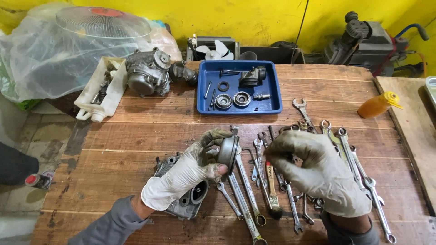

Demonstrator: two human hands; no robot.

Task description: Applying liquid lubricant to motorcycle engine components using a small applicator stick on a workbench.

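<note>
Left hand, in a soiled pale glove, clenched around a round grey metal cap, thumb on its near rim and fingers curled over the far edge, the cap lifted clear of the worktop near the middle of the scene. Right hand, gloved likewise, raised just right of the cap with fingertips pinched together; whether anything small sits between them cannot be told. Beneath the left wrist, a grey carburetor body lying on the planks, partly hidden by the hand. Between and under both hands, a spread of spanners, running from the near edge toward the far right, with a small paintbrush lying among them; right hand blocking much of that spread. Farther back, a blue tray holding rings, pins and a dark fitting. Left of the tray, a second carburetor, and beside that a cut white plastic jug filled with small parts. Far left, a fan guard under clear plastic sheeting. Far right, an orange bottle lying tilted near the worktop's edge, well apart from both hands
</note>
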